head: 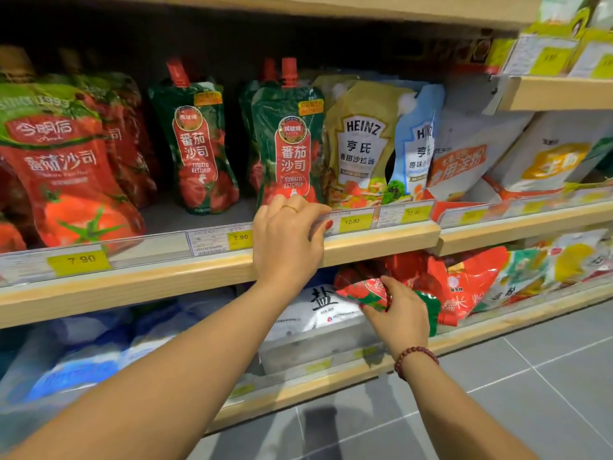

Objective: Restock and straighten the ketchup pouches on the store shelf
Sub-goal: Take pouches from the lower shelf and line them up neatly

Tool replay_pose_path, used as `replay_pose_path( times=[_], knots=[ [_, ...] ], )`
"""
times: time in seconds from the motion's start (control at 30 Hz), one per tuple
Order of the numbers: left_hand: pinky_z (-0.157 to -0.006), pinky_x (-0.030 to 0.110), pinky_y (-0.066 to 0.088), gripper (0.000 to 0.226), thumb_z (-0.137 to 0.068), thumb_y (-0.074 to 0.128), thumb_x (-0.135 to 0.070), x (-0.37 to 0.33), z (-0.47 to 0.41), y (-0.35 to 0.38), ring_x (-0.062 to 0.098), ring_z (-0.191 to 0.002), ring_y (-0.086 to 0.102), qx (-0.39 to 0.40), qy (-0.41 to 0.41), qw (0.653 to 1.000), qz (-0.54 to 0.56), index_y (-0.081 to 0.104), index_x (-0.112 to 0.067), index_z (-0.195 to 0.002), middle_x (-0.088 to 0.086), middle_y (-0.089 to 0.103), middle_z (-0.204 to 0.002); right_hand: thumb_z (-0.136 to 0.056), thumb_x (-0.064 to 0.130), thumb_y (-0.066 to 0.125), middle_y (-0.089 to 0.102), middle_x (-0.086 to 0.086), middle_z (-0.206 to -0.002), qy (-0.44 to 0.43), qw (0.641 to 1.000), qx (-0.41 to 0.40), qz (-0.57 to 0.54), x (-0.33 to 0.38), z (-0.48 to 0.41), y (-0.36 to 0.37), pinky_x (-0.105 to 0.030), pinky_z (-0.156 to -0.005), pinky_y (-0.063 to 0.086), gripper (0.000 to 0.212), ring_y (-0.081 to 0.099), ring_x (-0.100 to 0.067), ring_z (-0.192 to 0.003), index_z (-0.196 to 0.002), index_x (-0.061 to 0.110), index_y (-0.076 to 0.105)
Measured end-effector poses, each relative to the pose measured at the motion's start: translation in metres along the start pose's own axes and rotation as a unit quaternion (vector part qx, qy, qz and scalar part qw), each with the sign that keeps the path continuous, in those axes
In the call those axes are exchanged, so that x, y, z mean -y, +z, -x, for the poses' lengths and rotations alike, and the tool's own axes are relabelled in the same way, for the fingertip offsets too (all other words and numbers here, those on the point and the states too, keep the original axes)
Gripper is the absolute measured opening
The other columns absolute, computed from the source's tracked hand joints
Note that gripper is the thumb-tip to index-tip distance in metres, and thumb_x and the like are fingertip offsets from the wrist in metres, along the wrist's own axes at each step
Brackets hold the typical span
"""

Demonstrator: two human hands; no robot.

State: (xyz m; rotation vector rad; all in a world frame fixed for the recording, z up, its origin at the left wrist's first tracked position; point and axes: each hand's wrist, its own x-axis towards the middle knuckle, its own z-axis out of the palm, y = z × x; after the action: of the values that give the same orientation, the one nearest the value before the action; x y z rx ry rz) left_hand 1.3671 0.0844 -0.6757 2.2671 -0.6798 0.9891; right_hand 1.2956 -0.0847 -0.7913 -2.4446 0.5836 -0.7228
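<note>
The front lip of the pale wooden shelf (365, 242) is draped by the left hand (287, 237), fingers loose, touching the upright green-and-red spouted ketchup pouch (292, 141); a crumpled red-and-green ketchup pouch (368, 290) is gripped by the right hand (403, 318) down on the lower shelf, right of the white salt bag (318, 308)

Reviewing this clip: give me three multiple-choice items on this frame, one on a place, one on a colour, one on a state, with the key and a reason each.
1. Where is the left hand?
A. on the upper shelf's front edge
B. on the floor
C. inside the lower shelf

2. What colour is the spout cap of the green ketchup pouch above that hand?
A. white
B. red
C. blue

3. What is the right hand doing?
A. hanging empty
B. gripping a lying pouch on the lower shelf
C. touching a price tag

Key: 1 A, fingers curl over the shelf rail; 2 B, the cap shows red; 3 B, fingers close on the red-green pack.
</note>
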Motion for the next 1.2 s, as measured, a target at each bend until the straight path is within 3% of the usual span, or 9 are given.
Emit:
replay_pose_path(
  times=[0.3,0.47,0.53,0.6,0.7,0.8,0.93,1.03,1.2],
  knots=[
    [-0.071,0.023,0.020,0.014,-0.081,0.068,-0.023,0.001,0.000,0.002,0.019,-0.080,0.051,-0.001,-0.001,1.000,0.000,0.070,-0.026,-0.094,-0.006,0.063,-0.081,-0.076,0.016,0.070,0.068,-0.008,-0.109,-0.009,0.999,0.006,0.053,0.002,0.003,-0.002,-0.038,-0.088,0.048,0.040,0.057,-0.028,-0.104,-0.116,0.016,0.062],
    [-0.073,0.022,0.018,0.017,-0.082,0.066,-0.028,0.002,-0.001,-0.001,0.018,-0.086,0.050,0.035,-0.007,0.999,0.017,0.068,-0.028,-0.099,-0.008,0.062,-0.084,-0.078,0.011,0.068,0.069,-0.008,-0.086,-0.080,0.995,0.008,0.062,0.001,0.018,-0.029,-0.035,-0.073,0.048,0.028,0.061,-0.030,-0.085,-0.105,0.017,0.067],
    [-0.077,0.022,0.020,0.024,-0.082,0.065,-0.031,0.004,0.000,-0.004,0.019,-0.093,0.050,0.053,-0.003,0.998,0.025,0.067,-0.027,-0.106,-0.007,0.063,-0.093,-0.078,0.012,0.069,0.069,-0.007,-0.084,-0.116,0.991,0.004,0.068,-0.002,0.024,-0.043,-0.035,-0.072,0.048,0.026,0.061,-0.029,-0.083,-0.105,0.015,0.067],
    [-0.089,0.024,0.024,0.041,-0.081,0.066,-0.033,0.002,0.005,-0.007,0.019,-0.110,0.047,0.079,0.014,0.995,0.058,0.059,-0.024,-0.120,-0.004,0.060,-0.114,-0.076,0.007,0.070,0.070,-0.005,-0.090,-0.167,0.984,-0.022,0.064,-0.003,0.027,-0.058,-0.033,-0.079,0.048,0.028,0.063,-0.028,-0.087,-0.103,0.013,0.068],
    [-0.105,0.027,0.026,0.061,-0.079,0.067,-0.036,-0.015,0.024,-0.016,0.013,-0.128,0.034,0.134,0.043,0.972,0.186,0.044,-0.024,-0.135,-0.005,0.045,-0.137,-0.071,-0.002,0.070,0.070,-0.007,-0.100,-0.285,0.954,-0.079,0.057,-0.001,0.029,-0.082,-0.033,-0.087,0.046,0.034,0.065,-0.027,-0.095,-0.104,0.007,0.068],
    [-0.106,0.025,0.027,0.069,-0.075,0.072,-0.039,-0.034,0.039,-0.024,0.006,-0.128,0.032,0.215,0.009,0.933,0.288,0.041,-0.028,-0.136,-0.008,0.041,-0.139,-0.076,-0.001,0.067,0.069,-0.011,-0.105,-0.389,0.913,-0.101,0.074,0.004,0.030,-0.101,-0.038,-0.090,0.049,0.030,0.064,-0.028,-0.100,-0.106,0.003,0.067],
    [-0.100,0.025,0.037,0.084,-0.064,0.083,-0.038,-0.037,0.032,-0.037,0.007,-0.120,0.045,0.350,-0.061,0.879,0.316,0.041,-0.026,-0.136,-0.006,0.048,-0.132,-0.070,0.000,0.075,0.071,-0.013,-0.104,-0.499,0.850,-0.123,0.117,0.014,0.031,-0.118,-0.041,-0.088,0.052,0.032,0.066,-0.026,-0.099,-0.102,0.001,0.070],
    [-0.092,0.030,0.051,0.062,-0.062,0.085,-0.027,-0.032,0.026,-0.050,0.011,-0.105,0.060,0.451,-0.076,0.828,0.325,0.058,-0.024,-0.117,-0.005,0.063,-0.115,-0.072,0.002,0.074,0.071,-0.010,-0.105,-0.558,0.809,-0.128,0.133,0.032,0.029,-0.125,-0.038,-0.092,0.050,0.028,0.067,-0.022,-0.100,-0.100,0.004,0.072],
    [-0.082,0.040,0.056,0.035,-0.059,0.087,-0.014,-0.014,0.024,-0.067,0.022,-0.085,0.068,0.409,-0.139,0.821,0.373,0.070,-0.010,-0.091,0.009,0.072,-0.092,-0.079,0.005,0.070,0.070,-0.006,-0.110,-0.587,0.790,-0.096,0.148,0.065,0.021,-0.128,-0.041,-0.094,0.050,0.027,0.064,-0.020,-0.106,-0.106,0.008,0.070]
  ],
)
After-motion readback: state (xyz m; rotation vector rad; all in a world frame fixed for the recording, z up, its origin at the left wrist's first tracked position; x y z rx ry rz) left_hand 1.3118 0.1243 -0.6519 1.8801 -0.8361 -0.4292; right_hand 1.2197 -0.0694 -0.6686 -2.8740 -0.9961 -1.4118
